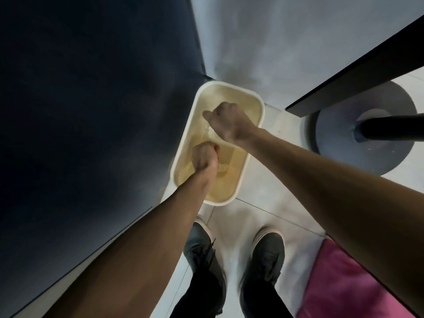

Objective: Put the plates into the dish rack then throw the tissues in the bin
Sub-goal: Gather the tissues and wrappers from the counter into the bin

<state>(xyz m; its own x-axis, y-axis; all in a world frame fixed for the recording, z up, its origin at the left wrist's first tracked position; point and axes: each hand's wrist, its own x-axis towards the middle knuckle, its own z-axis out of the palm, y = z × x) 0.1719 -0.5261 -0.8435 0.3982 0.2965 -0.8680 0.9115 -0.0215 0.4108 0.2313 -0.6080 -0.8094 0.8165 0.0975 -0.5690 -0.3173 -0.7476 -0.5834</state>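
Observation:
A cream oblong bin [257, 104] stands on the floor against the wall, its mouth open towards me. Both my hands hang over that mouth. My left hand [204, 157] is curled into a fist above the near half, and a pale crumpled tissue [223, 168] shows just beside its palm. My right hand [229, 125] is curled above the far half, thumb pointing left. A wisp of white tissue [210, 131] shows under it. No plates or dish rack are in view.
A dark cabinet front [91, 111] fills the left side. A black table edge [344, 88] and a round grey pedestal base [367, 134] stand on the right. A pink cushion [344, 290] sits at the lower right. My two dark shoes [266, 253] are on pale floor tiles.

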